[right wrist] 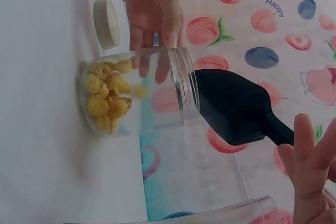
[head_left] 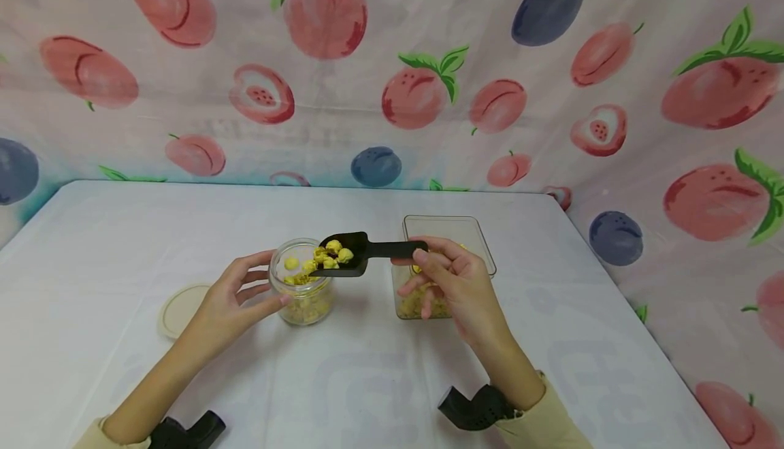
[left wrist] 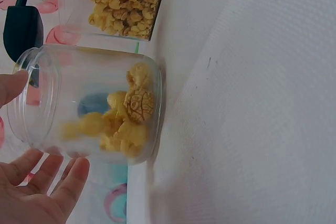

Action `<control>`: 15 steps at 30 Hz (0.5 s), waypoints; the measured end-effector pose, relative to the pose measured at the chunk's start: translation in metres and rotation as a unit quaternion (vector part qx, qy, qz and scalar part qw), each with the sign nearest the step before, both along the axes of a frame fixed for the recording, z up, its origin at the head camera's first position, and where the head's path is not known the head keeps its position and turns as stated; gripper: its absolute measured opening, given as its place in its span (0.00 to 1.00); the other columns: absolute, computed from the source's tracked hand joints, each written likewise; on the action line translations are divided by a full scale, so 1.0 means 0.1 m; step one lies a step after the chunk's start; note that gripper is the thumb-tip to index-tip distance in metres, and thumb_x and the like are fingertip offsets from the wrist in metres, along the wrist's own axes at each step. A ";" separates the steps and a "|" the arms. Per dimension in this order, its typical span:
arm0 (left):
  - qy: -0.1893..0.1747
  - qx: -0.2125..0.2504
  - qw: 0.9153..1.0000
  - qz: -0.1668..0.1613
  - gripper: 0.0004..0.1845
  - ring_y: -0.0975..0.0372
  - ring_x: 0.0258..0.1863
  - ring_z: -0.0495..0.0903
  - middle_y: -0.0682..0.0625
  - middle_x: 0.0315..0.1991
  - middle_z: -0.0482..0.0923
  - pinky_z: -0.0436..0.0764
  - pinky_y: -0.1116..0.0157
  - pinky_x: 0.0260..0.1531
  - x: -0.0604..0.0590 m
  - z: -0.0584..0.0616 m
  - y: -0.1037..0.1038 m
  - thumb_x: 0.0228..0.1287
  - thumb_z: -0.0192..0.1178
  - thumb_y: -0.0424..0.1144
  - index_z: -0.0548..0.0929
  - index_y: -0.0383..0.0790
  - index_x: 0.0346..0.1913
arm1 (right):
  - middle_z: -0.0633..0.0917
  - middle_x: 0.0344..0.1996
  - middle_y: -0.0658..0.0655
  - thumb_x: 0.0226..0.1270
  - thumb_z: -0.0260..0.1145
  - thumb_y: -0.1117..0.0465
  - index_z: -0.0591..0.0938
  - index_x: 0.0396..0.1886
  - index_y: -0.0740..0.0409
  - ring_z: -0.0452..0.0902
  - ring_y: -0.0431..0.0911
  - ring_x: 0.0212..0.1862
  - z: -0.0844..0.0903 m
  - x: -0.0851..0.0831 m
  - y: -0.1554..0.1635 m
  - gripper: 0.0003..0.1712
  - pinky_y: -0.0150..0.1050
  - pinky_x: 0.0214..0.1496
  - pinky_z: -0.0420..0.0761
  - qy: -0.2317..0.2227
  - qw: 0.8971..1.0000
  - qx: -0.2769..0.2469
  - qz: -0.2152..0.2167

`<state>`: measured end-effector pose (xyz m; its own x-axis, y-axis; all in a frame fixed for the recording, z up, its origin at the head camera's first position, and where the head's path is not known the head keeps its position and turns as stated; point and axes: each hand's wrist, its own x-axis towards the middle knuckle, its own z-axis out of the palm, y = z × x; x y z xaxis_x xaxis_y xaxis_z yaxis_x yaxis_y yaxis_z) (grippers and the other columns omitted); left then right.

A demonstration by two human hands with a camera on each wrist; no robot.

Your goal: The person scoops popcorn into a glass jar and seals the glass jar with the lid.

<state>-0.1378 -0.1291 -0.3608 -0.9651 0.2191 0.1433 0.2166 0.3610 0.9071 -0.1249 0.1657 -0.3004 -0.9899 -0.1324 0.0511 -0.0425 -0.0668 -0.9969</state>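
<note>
A round cream lid (head_left: pixel 182 307) lies flat at the left. The left hand (head_left: pixel 233 299) steadies a clear glass jar (head_left: pixel 301 290) with loosely curved fingers, about a third full of knobbly yellow puffs (left wrist: pixel 128 116) (popcorn, probably). Over its mouth the right hand (head_left: pixel 456 282) pinches a matte black plastic scoop (head_left: pixel 349 255), loaded. The square clear tub (head_left: pixel 447 231) still holds plenty, so filling seems partway

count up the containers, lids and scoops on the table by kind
glass jar: 1
clear plastic tub: 1
cream lid: 1
black scoop: 1
total: 4
</note>
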 end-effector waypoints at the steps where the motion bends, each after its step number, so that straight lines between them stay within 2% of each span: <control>1: 0.000 -0.001 1.000 0.000 0.33 0.71 0.52 0.68 0.45 0.61 0.65 0.71 0.84 0.50 0.00 0.00 0.00 0.57 0.65 0.39 0.65 0.38 0.65 | 0.87 0.37 0.50 0.67 0.60 0.60 0.71 0.57 0.68 0.83 0.42 0.25 0.00 0.00 0.00 0.22 0.28 0.14 0.75 0.000 1.000 0.002 -0.001; 6: -0.001 -0.004 1.000 0.001 0.33 0.70 0.52 0.69 0.46 0.60 0.65 0.71 0.84 0.50 0.00 0.00 0.00 0.57 0.65 0.39 0.65 0.39 0.65 | 0.87 0.37 0.50 0.67 0.60 0.60 0.71 0.57 0.67 0.84 0.42 0.25 0.01 0.00 0.00 0.23 0.29 0.14 0.75 -0.002 1.000 0.016 -0.005; 15: 0.003 0.002 1.000 0.000 0.33 0.75 0.51 0.68 0.46 0.60 0.65 0.71 0.85 0.50 0.00 -0.01 -0.01 0.57 0.65 0.38 0.66 0.39 0.64 | 0.87 0.36 0.48 0.67 0.59 0.59 0.74 0.54 0.64 0.83 0.42 0.25 0.04 -0.01 -0.02 0.19 0.31 0.15 0.76 0.013 1.000 0.024 -0.014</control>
